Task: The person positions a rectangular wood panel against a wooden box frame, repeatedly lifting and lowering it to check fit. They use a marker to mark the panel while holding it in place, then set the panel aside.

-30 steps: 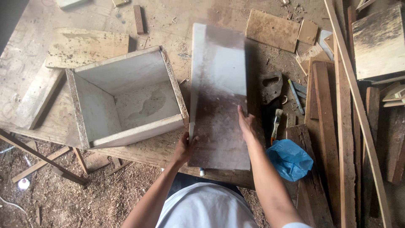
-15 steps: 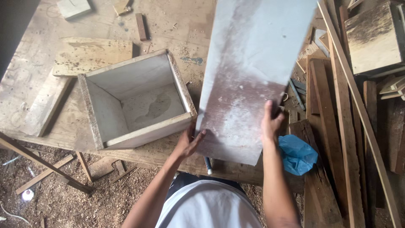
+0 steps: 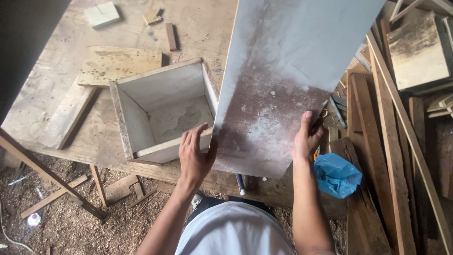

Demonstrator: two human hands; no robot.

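- Our white board has swung up since the earlier frames: a moment ago it lay flat on the workbench, and now it tilts toward us and fills the upper right of the frame, its top edge cut off.
- Our left hand, at lower centre, is curled around the board's lower left edge, thumb against the dusty face and fingers spread behind it.
- Our right hand, right of centre, clamps the board's right edge, fingers laid flat up the face and the thumb hidden behind.
- The board's lower half is smeared with brownish dust and white specks; its upper half is cleaner.
- An open white box of four panels lies on the workbench at centre left, just beside our left hand, partly covered by the board.
- A crumpled blue plastic bag sits at lower right, near our right wrist.
- Loose wooden planks are stacked along the right edge, and a small white block rests at upper left.
- Sawdust and offcuts cover the floor at lower left.
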